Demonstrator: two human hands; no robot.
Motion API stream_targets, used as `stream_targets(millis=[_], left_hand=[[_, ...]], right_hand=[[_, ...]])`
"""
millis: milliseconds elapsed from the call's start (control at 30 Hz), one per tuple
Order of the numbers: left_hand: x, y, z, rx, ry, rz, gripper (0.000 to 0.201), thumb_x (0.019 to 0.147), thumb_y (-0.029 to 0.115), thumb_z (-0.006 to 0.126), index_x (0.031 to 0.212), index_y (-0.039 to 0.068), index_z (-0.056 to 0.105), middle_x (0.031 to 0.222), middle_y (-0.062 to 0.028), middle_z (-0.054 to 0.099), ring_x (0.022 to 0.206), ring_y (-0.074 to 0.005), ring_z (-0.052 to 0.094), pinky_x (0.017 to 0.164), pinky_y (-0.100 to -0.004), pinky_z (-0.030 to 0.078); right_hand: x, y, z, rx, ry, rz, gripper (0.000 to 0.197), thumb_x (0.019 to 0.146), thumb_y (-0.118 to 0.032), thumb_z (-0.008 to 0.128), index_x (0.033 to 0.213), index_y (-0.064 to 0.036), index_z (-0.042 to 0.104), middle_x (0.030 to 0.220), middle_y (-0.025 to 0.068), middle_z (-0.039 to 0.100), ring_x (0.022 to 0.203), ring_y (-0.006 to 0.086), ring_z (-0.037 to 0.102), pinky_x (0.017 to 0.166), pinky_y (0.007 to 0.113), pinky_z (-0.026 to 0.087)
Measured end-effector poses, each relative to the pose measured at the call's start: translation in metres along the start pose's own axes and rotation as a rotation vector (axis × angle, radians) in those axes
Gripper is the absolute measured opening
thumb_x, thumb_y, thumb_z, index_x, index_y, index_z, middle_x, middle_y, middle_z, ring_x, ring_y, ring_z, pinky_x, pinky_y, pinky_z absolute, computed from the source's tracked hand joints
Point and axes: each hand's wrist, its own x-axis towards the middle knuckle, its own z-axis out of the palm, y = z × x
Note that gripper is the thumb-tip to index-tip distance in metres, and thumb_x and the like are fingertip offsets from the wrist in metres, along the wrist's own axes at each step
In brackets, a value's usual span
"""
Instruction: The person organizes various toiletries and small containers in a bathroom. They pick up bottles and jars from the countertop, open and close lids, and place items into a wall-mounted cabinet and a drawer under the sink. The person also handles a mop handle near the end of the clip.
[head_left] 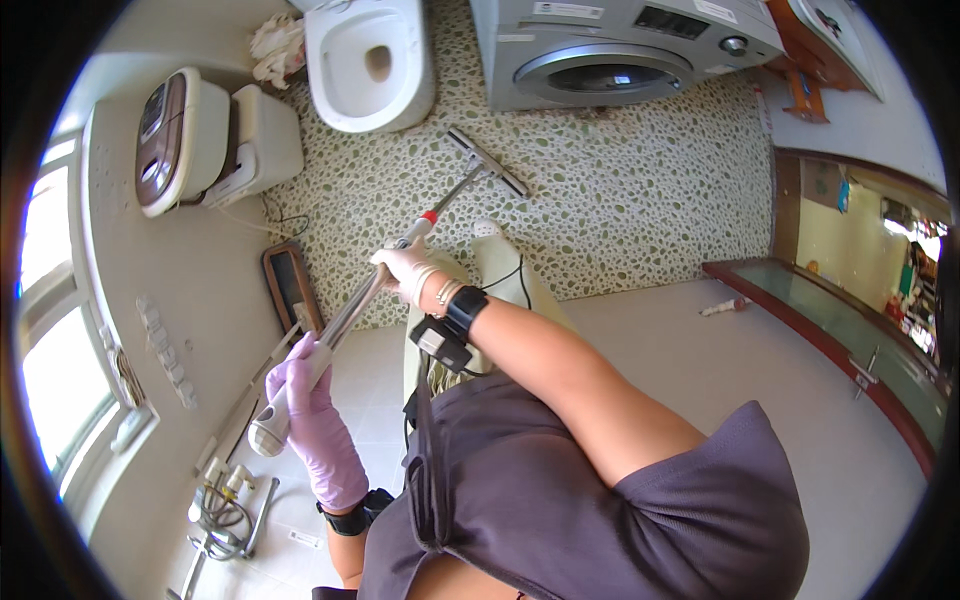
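Note:
A long-handled mop [350, 312] runs slantwise from lower left to the upper middle. Its narrow, bar-shaped grey head [487, 162] rests on the pebble-patterned floor, between the toilet and the washing machine. My left hand [300, 385], in a purple glove, is wrapped round the thick white grip near the top end. Farther down the pole, just behind a red ring, my right hand [405, 272] closes round it in a whitish glove. Black bands circle both wrists. One of my feet, in a white shoe [487, 229], shows just short of the mop head.
A white toilet [415, 100] and a grey washing machine [500, 75] stand at the far side. At left are a cream-and-brown appliance [205, 140], a dark-rimmed tray [288, 280] and a coiled hose [225, 525]. A red-framed glass door [800, 300] lies right, near a small object [725, 307].

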Motion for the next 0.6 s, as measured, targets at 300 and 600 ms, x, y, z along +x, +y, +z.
stream_targets(millis=[300,600], left_hand=[[-0.032,0.036,0.003,0.148,-0.34,0.173,0.005,0.087,0.0,0.059,0.09,0.003,0.058,0.106,-0.0158,0.068,0.117,-0.0352,0.058,0.106,-0.05,0.039],[-0.017,-0.003,0.082,-0.015,-0.825,0.082,0.009,0.09,-0.005,0.062,0.097,0.0,0.06,0.109,-0.011,0.067,0.117,-0.0227,0.058,0.1,-0.0345,0.043]], right_hand=[[-0.048,-0.015,-0.057,0.093,-0.208,0.028,0.006,0.09,-0.009,0.063,0.086,-0.0042,0.061,0.079,0.0061,0.063,0.075,0.0195,0.065,0.074,0.035,0.058],[-0.057,-0.067,-0.176,0.256,0.03,-0.114,0.011,0.091,-0.004,0.06,0.098,0.0013,0.054,0.09,0.0104,0.058,0.086,0.0231,0.06,0.088,0.037,0.054]])
